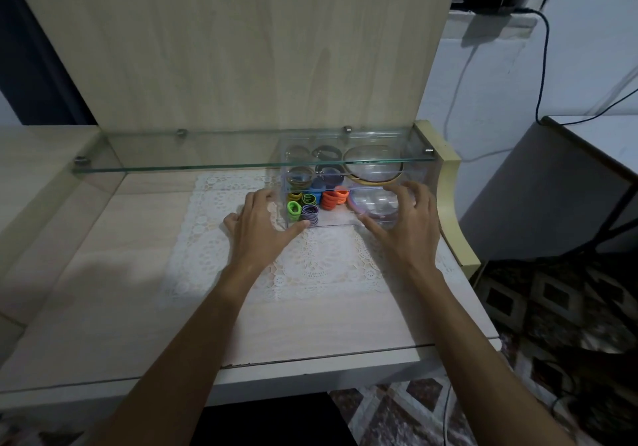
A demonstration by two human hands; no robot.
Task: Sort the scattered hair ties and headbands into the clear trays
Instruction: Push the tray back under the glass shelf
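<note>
Two clear trays stand stacked under a glass shelf at the back right of the desk. The lower tray (341, 222) holds green (293, 209), purple (310, 213) and orange hair ties (333, 198) in rolls, plus a purple headband (357, 208). The upper tray (411, 169) holds brown and dark ties (300, 176) and a tan headband (374, 180). My left hand (257, 223) rests at the lower tray's left front corner, thumb against its front wall. My right hand (405, 219) touches the tray's right side with spread, bent fingers.
A white lace mat (310, 266) covers the desk under the trays. The glass shelf (207, 164) hangs low over the back of the desk. A curved cream side panel (448, 183) stands right of the trays. Cables and a dark table lie beyond on the right.
</note>
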